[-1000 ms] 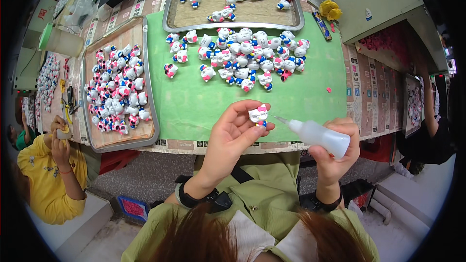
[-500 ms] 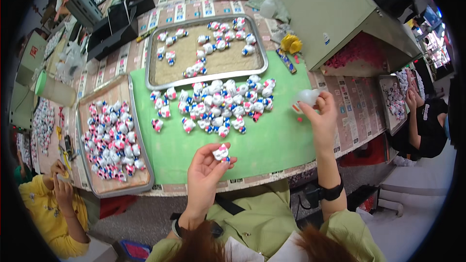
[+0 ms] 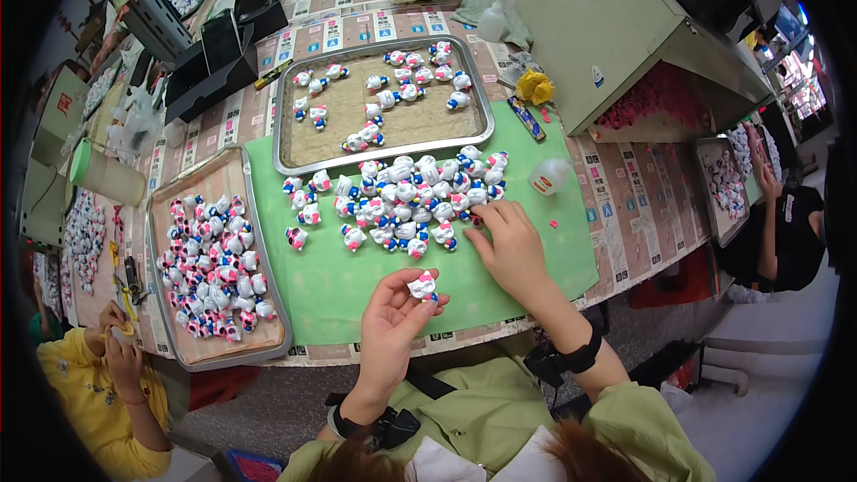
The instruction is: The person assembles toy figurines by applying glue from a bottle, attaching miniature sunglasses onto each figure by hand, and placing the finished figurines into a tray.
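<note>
Beside the flat green sheet (image 3: pixel 326 303), a rectangular metal tray (image 3: pixel 201 180) holds white-and-pink figurines (image 3: pixel 212 270). Rightward, the left hand (image 3: pixel 391 325) pinches a small glossy white figurine (image 3: pixel 423 285) with pink and blue parts above the sheet's near side. Beyond lies a loose pile of white-and-blue figurines (image 3: pixel 406 191); at its right edge the right hand (image 3: pixel 511 252) has slightly parted fingers, and whether they hold one cannot be told. Farther right sits a translucent white bottle (image 3: pixel 549 176).
</note>
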### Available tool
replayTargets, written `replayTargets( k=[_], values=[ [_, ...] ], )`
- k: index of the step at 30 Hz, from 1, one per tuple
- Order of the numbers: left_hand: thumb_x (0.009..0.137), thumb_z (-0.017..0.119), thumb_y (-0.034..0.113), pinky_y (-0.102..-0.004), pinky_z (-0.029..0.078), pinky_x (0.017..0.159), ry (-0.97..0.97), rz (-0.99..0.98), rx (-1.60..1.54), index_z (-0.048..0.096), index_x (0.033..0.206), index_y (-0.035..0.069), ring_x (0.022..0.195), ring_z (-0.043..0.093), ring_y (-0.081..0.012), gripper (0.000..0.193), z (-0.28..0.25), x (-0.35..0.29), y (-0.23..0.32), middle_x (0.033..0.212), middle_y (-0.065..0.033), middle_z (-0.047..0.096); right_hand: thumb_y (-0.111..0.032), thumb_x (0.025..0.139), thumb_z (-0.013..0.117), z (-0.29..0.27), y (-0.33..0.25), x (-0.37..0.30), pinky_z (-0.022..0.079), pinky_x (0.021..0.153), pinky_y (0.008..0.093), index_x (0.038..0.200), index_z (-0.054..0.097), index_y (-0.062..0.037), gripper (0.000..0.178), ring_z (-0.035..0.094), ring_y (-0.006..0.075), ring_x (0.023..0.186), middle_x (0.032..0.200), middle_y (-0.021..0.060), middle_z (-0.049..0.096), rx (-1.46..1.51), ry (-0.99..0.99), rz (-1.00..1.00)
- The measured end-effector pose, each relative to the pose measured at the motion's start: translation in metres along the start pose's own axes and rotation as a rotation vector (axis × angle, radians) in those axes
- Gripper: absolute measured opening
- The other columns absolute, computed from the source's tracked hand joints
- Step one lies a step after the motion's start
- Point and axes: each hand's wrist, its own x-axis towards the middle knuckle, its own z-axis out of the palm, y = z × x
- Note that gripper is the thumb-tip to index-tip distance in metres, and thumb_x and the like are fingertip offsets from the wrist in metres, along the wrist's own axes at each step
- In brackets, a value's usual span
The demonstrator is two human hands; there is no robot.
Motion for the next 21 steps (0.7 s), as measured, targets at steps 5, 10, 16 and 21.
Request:
replayTargets(
  k=[5, 10, 16, 21],
  values=[
    [0.078, 0.048, -0.003, -0.0275, 0.044, 0.076, 0.027, -0.007, 0.01, 0.038, 0.11, 0.001, 0.088, 0.055, -0.0186, 0.034, -0.006, -0.001, -0.002, 0.11, -0.0156, 0.048, -0.009, 0.066, 0.062, -0.004, 0.013, -0.014, 0.041, 0.062, 0.033, 0.08, 0.054, -0.0029, 0.017, 0.051, 0.0243, 0.072, 0.074, 0.0083, 0.052, 0.039, -0.1, 0.042],
    [0.078, 0.048, -0.002, -0.0275, 0.044, 0.076, 0.035, -0.019, -0.007, 0.039, 0.11, 0.001, 0.088, 0.054, -0.0184, 0.034, -0.009, -0.001, -0.005, 0.11, -0.0153, 0.048, -0.006, 0.066, 0.062, -0.032, -0.005, -0.022, 0.042, 0.063, 0.0324, 0.084, 0.054, -0.0026, 0.02, 0.051, 0.0248, 0.073, 0.079, 0.0097, 0.052, 0.106, -0.212, 0.24],
    [0.079, 0.048, -0.003, -0.0277, 0.043, 0.078, 0.012, -0.032, -0.004, 0.038, 0.109, 0.0, 0.09, 0.053, -0.0185, 0.032, -0.007, 0.0, -0.004, 0.11, -0.0133, 0.047, -0.002, 0.067, 0.059, -0.036, 0.003, -0.024, 0.042, 0.065, 0.0314, 0.087, 0.054, -0.0017, 0.021, 0.051, 0.0251, 0.075, 0.083, 0.0107, 0.051, 0.199, -0.222, 0.246],
    [0.078, 0.048, -0.002, -0.0275, 0.044, 0.076, 0.028, -0.038, -0.014, 0.039, 0.11, 0.001, 0.087, 0.054, -0.0181, 0.033, -0.006, -0.005, -0.008, 0.111, -0.015, 0.047, -0.002, 0.07, 0.057, -0.025, 0.013, -0.021, 0.043, 0.065, 0.0319, 0.083, 0.056, -0.0011, 0.014, 0.052, 0.0265, 0.074, 0.08, 0.0102, 0.053, 0.048, -0.168, 0.0]
  ],
)
